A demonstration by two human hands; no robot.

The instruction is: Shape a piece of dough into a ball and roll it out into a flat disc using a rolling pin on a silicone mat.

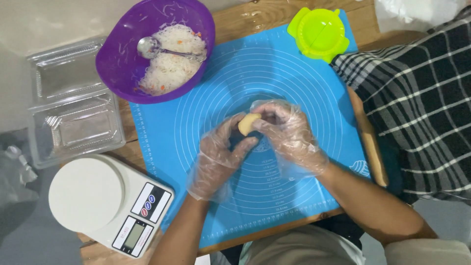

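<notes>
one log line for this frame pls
left hand: holds dough | right hand: pinches dough | over blue mat | bowl, scale left

Both bare forearms reach in from the lower edge and converge. The left hand (218, 157), in a clear plastic glove, curls with fingers bent upward. The right hand (289, 135), gloved likewise, arches over, fingertips meeting the left's.

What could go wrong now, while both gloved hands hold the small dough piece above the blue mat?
The loose clear plastic glove on the left hand could get pinched into the small pale dough piece. The right hand grips it only with its fingertips, so it might slip onto the blue silicone mat.
</notes>
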